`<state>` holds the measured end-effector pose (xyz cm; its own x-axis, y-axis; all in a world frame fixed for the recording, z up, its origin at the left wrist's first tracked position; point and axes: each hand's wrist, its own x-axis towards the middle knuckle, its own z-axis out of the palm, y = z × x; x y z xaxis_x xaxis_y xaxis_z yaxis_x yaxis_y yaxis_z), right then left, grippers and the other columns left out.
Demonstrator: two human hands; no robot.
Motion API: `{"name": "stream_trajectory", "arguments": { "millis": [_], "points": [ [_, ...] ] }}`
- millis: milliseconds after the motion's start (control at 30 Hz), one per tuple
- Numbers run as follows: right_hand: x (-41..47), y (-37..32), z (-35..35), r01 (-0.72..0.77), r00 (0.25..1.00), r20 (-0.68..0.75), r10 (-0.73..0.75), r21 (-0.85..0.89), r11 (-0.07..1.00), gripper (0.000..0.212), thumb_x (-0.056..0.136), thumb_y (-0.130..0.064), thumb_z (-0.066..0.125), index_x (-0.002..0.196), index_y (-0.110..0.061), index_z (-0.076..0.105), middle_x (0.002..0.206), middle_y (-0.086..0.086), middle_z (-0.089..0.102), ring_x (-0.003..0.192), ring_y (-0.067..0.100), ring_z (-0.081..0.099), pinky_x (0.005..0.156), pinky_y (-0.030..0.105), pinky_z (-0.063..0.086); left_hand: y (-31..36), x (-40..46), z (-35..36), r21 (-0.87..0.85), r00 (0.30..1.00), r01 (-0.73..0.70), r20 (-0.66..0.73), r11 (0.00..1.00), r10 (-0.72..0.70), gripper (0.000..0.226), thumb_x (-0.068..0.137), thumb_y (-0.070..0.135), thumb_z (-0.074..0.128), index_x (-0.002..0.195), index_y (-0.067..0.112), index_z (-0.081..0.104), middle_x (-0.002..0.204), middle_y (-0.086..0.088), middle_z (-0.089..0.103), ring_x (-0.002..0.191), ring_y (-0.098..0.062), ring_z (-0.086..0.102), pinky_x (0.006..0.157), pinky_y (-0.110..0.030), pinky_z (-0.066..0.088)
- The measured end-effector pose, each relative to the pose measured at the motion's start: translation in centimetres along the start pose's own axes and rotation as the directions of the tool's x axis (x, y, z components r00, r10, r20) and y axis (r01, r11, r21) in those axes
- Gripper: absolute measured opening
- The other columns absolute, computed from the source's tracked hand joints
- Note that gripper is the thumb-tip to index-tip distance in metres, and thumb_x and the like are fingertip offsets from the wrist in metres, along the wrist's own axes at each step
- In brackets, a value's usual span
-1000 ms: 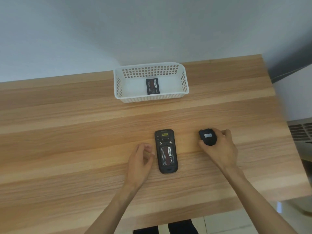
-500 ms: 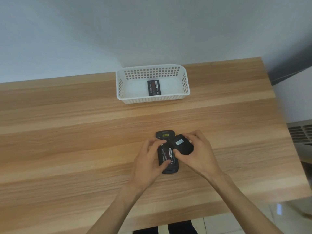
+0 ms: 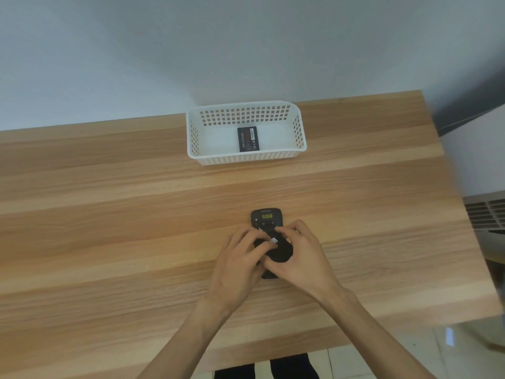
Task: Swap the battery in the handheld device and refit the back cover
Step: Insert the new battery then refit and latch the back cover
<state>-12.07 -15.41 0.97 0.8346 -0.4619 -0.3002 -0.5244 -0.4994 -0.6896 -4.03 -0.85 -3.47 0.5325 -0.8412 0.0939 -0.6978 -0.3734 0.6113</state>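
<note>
The black handheld device (image 3: 266, 218) lies face down on the wooden table (image 3: 109, 214), its top end with a yellow label showing. The black back cover (image 3: 281, 251) with a small white sticker sits over the device's lower half, slightly skewed. My right hand (image 3: 299, 255) grips the cover from the right. My left hand (image 3: 240, 258) holds the device's left side, fingertips on the cover's edge. The battery bay is hidden under the cover and fingers. A second battery (image 3: 247, 139) lies flat in the white basket (image 3: 299, 132).
The white perforated basket stands at the back of the table near the wall. The table's right edge is close, with a vented grey unit (image 3: 486, 212) beyond it. My dark trousers (image 3: 289, 366) show below the table's front edge.
My right hand picked the cover up from the table on the right and carried it left onto the device. My left hand moved from beside the device onto it.
</note>
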Motion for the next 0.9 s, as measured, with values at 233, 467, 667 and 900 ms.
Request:
{"name": "stream_trajectory", "arguments": {
  "millis": [233,467,667,900],
  "points": [
    [-0.1,0.7,-1.1,0.01,0.995,0.093,-0.024,0.15,0.989,0.072,0.07,-0.07,0.071,0.127,-0.027,0.062,0.112,-0.015,0.056,0.1,-0.003,0.06,0.083,0.006,0.044,-0.3,-0.1,-0.1,-0.215,0.989,0.122,-0.055,0.969,-0.137,0.022,0.09,0.023,0.062,0.108,0.018,0.072,0.108,0.005,0.072,0.099,-0.017,0.064,0.082,-0.037,0.052],
    [0.4,2.8,-1.6,-0.017,0.997,0.079,-0.008,0.311,0.95,0.02,0.084,-0.026,0.079,0.102,-0.028,0.07,0.1,-0.009,0.066,0.088,0.01,0.068,0.063,0.014,0.05,0.2,0.7,-0.4,-0.537,0.907,0.389,0.081,0.749,-0.413,0.019,0.092,0.019,0.075,0.111,0.022,0.077,0.101,0.021,0.076,0.093,0.004,0.07,0.083,-0.012,0.05],
    [0.8,3.9,-1.4,-0.073,0.991,0.133,0.026,0.36,0.93,0.008,0.089,-0.017,0.073,0.096,-0.021,0.074,0.094,-0.008,0.075,0.089,0.007,0.069,0.071,0.011,0.048,0.2,0.7,-0.2,-0.555,0.877,0.448,0.122,0.701,-0.464,0.021,0.091,0.024,0.076,0.111,0.024,0.075,0.099,0.015,0.079,0.093,0.0,0.072,0.085,-0.016,0.054],
    [1.3,4.8,-0.9,-0.112,0.988,0.143,0.063,0.367,0.923,0.008,0.09,-0.018,0.072,0.097,-0.022,0.074,0.092,-0.007,0.077,0.087,0.009,0.071,0.073,0.013,0.049,-0.9,0.5,0.1,-0.548,0.836,0.497,0.094,0.673,-0.541,0.008,0.092,0.025,0.075,0.099,0.021,0.075,0.094,0.01,0.078,0.085,-0.006,0.072,0.073,-0.018,0.055]
  ]
}}
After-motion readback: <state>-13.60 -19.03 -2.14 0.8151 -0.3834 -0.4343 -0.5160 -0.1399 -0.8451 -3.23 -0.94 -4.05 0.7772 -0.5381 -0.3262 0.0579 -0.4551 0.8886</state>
